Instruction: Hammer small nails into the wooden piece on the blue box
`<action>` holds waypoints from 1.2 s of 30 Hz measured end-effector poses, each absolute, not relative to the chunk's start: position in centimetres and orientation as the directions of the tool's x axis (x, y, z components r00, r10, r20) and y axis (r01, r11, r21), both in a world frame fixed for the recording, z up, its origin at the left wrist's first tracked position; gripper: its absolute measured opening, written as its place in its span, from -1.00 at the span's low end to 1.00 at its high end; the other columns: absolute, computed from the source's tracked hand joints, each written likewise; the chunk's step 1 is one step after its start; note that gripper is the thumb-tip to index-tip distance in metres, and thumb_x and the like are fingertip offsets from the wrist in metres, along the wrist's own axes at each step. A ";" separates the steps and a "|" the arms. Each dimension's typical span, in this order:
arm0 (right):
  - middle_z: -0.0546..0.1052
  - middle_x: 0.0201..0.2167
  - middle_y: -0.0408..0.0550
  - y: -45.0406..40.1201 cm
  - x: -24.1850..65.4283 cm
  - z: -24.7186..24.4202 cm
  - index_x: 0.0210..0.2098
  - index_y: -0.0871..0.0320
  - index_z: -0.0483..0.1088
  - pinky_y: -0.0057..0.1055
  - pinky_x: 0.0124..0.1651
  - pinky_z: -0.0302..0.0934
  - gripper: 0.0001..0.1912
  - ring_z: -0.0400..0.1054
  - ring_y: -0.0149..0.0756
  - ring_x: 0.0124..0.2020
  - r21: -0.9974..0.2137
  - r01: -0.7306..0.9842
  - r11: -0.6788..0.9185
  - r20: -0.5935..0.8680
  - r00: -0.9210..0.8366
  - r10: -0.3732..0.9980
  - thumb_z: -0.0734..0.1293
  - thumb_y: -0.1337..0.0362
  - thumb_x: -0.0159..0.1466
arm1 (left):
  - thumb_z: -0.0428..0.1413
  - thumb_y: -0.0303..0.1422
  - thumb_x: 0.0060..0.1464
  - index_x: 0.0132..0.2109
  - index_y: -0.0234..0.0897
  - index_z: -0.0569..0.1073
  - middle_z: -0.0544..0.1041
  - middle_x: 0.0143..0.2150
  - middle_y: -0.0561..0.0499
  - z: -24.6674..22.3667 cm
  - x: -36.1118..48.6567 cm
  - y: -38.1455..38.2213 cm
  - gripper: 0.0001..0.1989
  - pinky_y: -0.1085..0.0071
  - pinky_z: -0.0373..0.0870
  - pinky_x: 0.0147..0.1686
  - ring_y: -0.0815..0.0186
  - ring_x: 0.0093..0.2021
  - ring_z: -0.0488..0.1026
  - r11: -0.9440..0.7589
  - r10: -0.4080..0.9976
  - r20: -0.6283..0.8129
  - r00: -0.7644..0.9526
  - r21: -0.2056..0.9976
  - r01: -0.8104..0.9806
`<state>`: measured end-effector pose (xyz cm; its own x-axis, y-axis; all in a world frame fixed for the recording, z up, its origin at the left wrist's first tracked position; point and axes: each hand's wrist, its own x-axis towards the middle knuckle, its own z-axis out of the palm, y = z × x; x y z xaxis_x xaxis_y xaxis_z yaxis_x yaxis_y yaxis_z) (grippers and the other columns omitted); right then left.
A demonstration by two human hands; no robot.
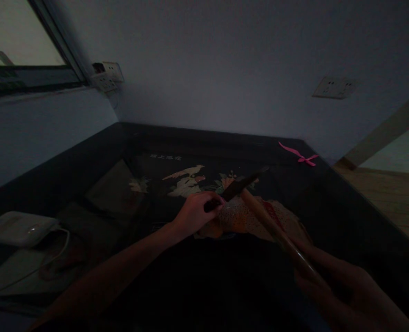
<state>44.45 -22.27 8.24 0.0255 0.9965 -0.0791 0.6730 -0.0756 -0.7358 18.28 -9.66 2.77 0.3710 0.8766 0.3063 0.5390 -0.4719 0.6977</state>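
My left hand is closed around a dark, narrow object that slants up to the right. A long wooden stick is gripped in my right hand at the lower right. The far end of the stick meets or overlaps the dark object; whether they touch is unclear. Beneath them, a patterned brown and orange piece with a red strip lies on the black table. The image is dim, and the details of the dark object are hard to make out.
A white device with a cable sits at the left. A pink ribbon lies near the table's back right corner. The tabletop carries a bird and flower picture. Sockets are on the wall behind.
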 end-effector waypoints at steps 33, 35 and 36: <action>0.60 -0.16 -0.07 -22.5 44.3 7.4 -0.03 -0.03 0.47 -0.32 -0.17 0.42 -0.52 0.48 -0.06 -0.15 -0.741 0.667 -0.082 -0.109 0.001 0.994 0.40 0.06 0.03 | 0.11 -0.41 0.00 -0.21 -0.26 0.50 0.56 -0.29 0.02 2.5 18.3 -9.7 -0.83 0.40 0.40 -0.25 0.32 -0.30 0.48 -0.446 0.892 0.288 0.349 0.692 0.568; 0.60 -0.18 -0.07 -22.7 44.5 7.2 -0.01 -0.04 0.45 -0.32 -0.23 0.44 -0.51 0.48 -0.05 -0.17 -0.739 0.666 -0.108 -0.099 0.050 0.994 0.38 0.05 0.05 | 0.10 -0.41 0.02 -0.23 -0.25 0.50 0.56 -0.30 0.03 2.6 18.3 -9.7 -0.86 0.41 0.40 -0.26 0.33 -0.31 0.47 -0.457 0.886 0.296 0.358 0.695 0.556; 0.61 -0.18 -0.06 -22.9 44.5 7.3 -0.01 -0.04 0.45 -0.32 -0.27 0.45 -0.51 0.49 -0.05 -0.18 -0.735 0.667 -0.122 -0.091 0.082 0.993 0.37 0.04 0.06 | 0.09 -0.41 0.03 -0.24 -0.25 0.50 0.55 -0.31 0.03 2.7 18.3 -9.7 -0.86 0.42 0.40 -0.27 0.34 -0.32 0.47 -0.460 0.883 0.297 0.362 0.696 0.551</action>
